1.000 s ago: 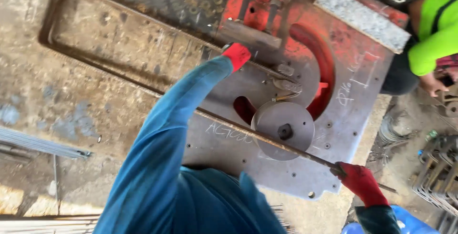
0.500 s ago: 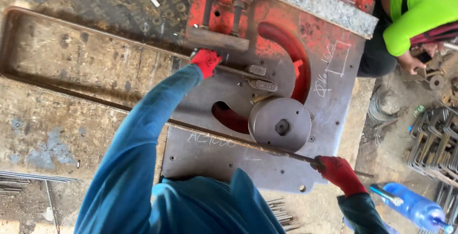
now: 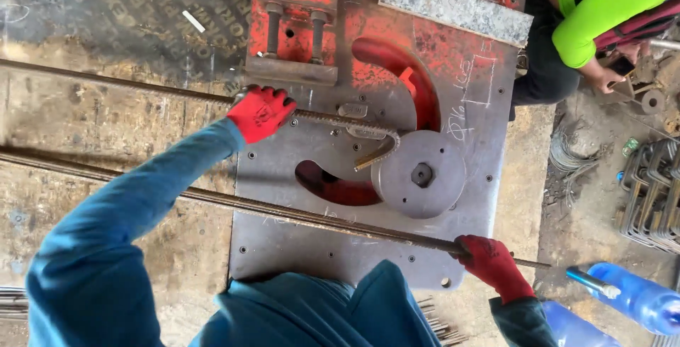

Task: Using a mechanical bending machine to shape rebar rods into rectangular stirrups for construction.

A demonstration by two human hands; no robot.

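One end of the rebar [image 3: 333, 117] already hooks around the bending disc [image 3: 419, 174]. Left hand [image 3: 259, 112] fingers wrap it; right hand [image 3: 490, 262] apparently clenches the straight bar [image 3: 283, 210], unbent.

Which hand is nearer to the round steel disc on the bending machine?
Right. The right hand grips a straight rebar just below the round steel disc; the left hand holds the bent rebar farther away, up-left.

A long ribbed, rusty steel bar [image 3: 269, 209] lies across the bending machine's plate; a second bar [image 3: 333, 118] above ends in a hooked bend against the round disc.
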